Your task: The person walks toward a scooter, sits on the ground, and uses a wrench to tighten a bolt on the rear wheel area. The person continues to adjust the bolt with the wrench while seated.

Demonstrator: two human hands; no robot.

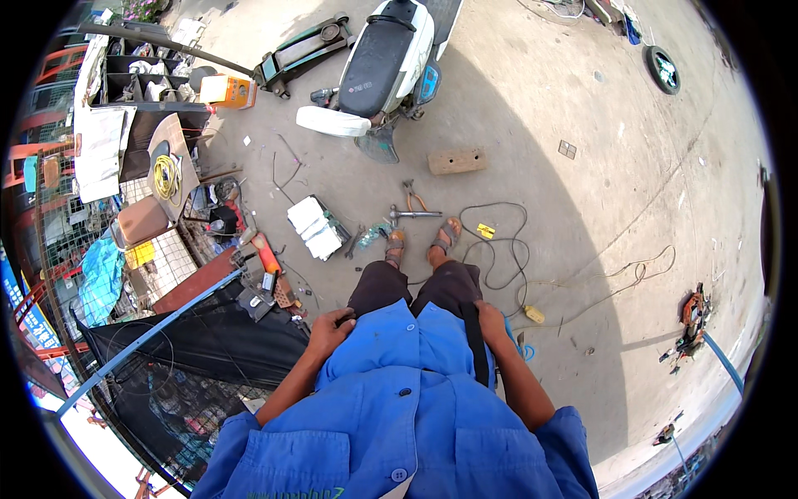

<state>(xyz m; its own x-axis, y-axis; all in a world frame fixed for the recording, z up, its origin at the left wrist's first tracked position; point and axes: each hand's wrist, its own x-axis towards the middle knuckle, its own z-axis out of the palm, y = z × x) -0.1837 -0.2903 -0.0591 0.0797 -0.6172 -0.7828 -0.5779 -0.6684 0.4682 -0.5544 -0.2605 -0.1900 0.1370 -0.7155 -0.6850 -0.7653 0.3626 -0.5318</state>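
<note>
I look down over my blue shirt, dark shorts and sandalled feet [442, 237]. My left hand [331, 331] is at my left thigh, fingers curled; whatever they may hold is hidden. My right hand [492, 324] is at my right hip, fingers bent beside a black strap [473, 333]; I cannot make out what they grip. On the concrete by my feet lie orange-handled pliers [417, 204], a hammer-like steel tool [422, 214], wrenches [358, 237], a white stack [314, 226] and a drilled wooden block [455, 160].
A white scooter [378, 75] and floor jack [301, 54] stand ahead. A cluttered bench [154, 278], crates and black netting crowd the left, crossed by a blue bar [150, 337]. Loose cables [522, 258] snake across the right side. A tyre [663, 69] lies at upper right.
</note>
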